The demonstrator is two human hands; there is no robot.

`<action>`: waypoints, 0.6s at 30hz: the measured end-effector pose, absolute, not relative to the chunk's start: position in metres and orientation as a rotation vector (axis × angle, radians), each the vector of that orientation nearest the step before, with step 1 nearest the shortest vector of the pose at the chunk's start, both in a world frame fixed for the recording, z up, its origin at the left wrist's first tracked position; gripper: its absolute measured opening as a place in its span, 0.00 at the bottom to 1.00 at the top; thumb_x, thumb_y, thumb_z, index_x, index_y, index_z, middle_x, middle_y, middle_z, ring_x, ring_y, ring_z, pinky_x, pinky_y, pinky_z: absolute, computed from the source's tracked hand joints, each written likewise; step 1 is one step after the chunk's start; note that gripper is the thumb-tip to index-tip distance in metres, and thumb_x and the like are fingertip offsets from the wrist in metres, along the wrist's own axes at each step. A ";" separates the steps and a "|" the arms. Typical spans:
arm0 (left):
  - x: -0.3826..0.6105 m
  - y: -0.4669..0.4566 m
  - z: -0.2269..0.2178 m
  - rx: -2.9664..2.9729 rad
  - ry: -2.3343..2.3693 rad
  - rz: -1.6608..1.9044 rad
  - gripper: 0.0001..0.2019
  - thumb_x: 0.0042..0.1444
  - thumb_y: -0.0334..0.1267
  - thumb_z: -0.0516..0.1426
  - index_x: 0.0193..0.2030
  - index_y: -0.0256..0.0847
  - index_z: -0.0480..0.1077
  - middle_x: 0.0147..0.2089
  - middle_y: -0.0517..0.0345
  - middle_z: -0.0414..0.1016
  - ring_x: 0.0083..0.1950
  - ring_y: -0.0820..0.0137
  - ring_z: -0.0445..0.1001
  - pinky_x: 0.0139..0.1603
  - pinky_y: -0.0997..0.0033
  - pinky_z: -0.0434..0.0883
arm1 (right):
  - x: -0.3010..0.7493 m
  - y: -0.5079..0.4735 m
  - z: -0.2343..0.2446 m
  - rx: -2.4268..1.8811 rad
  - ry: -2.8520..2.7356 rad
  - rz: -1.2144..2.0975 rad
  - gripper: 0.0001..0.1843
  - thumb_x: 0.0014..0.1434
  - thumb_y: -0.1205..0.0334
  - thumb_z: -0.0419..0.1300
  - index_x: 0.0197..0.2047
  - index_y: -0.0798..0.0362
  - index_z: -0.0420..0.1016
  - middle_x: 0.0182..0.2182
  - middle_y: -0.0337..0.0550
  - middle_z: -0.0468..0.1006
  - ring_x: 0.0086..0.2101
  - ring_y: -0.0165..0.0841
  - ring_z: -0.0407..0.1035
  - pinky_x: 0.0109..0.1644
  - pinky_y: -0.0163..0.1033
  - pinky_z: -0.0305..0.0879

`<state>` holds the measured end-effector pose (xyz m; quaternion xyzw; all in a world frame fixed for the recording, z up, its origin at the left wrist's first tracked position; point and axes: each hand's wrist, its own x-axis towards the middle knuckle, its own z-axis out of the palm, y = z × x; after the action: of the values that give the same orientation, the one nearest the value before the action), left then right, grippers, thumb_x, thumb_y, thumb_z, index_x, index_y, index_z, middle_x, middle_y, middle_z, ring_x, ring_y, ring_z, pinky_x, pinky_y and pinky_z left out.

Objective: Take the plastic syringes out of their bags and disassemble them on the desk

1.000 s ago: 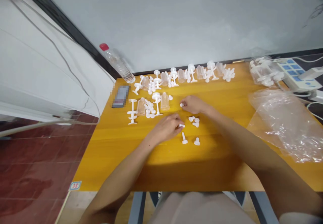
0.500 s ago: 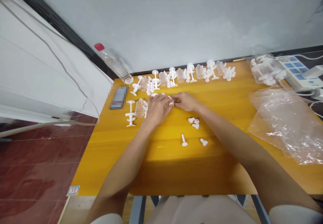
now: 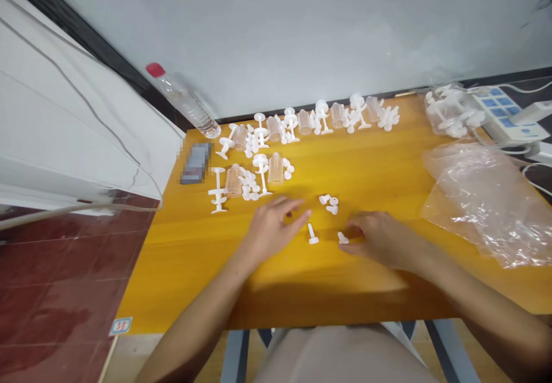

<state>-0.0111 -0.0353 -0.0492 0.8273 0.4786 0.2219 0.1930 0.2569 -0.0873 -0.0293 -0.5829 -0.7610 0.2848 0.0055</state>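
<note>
My right hand point(image 3: 379, 238) is around a small white flanged plastic piece point(image 3: 342, 238), thumb below it and fingers curved above, with a gap between them; motion blurs the fingertips slightly. My left hand point(image 3: 273, 225) hovers with thumb and fingers apart and nothing in them. Between the hands lies a longer white stemmed piece point(image 3: 312, 234), with several small white pieces point(image 3: 331, 203) clustered beyond it. Further left, a white plunger-like part point(image 3: 260, 173) lies beside a clear ribbed barrel point(image 3: 276, 169) and a few small white pieces point(image 3: 288, 169).
Similar sets with clear barrels point(image 3: 305, 122) line the table's back edge. A bottle with a red cap point(image 3: 190, 107) and a phone point(image 3: 197, 163) are at left. At right are a clear plastic bag point(image 3: 487, 199), a bag of white parts point(image 3: 452, 113) and a power strip point(image 3: 506, 115).
Both hands have come back from the second row of parts toward the near table. A clear barrel and small white pieces now show there. My right hand has moved right to the small piece.
</note>
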 end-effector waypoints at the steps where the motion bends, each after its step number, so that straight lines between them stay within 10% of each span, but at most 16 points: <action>1: -0.007 -0.048 -0.051 2.285 1.327 0.528 0.14 0.67 0.51 0.58 0.48 0.47 0.78 0.39 0.53 0.80 0.38 0.62 0.79 0.40 0.61 0.74 | 0.253 -0.093 -0.033 -1.836 -2.396 0.897 0.13 0.62 0.50 0.64 0.35 0.51 0.80 0.36 0.48 0.83 0.34 0.39 0.76 0.37 0.39 0.60; 9: 0.005 -0.061 -0.062 2.246 1.279 0.416 0.06 0.64 0.35 0.58 0.43 0.45 0.78 0.33 0.59 0.79 0.32 0.68 0.76 0.35 0.67 0.71 | 0.228 -0.092 -0.032 -1.696 -2.567 0.886 0.13 0.67 0.67 0.54 0.39 0.55 0.81 0.40 0.52 0.82 0.42 0.41 0.77 0.43 0.40 0.63; 18: 0.002 0.008 -0.058 2.557 1.582 0.744 0.06 0.65 0.39 0.60 0.41 0.44 0.78 0.58 0.49 0.79 0.62 0.51 0.71 0.62 0.43 0.64 | 0.203 -0.099 -0.029 -1.661 -2.644 0.908 0.13 0.69 0.66 0.53 0.40 0.58 0.79 0.43 0.56 0.79 0.40 0.40 0.76 0.45 0.40 0.66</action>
<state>0.0015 0.0081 -0.0576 0.8253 0.5106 0.2403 0.0221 0.2034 -0.0989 -0.0291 -0.5101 -0.8118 0.2789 -0.0553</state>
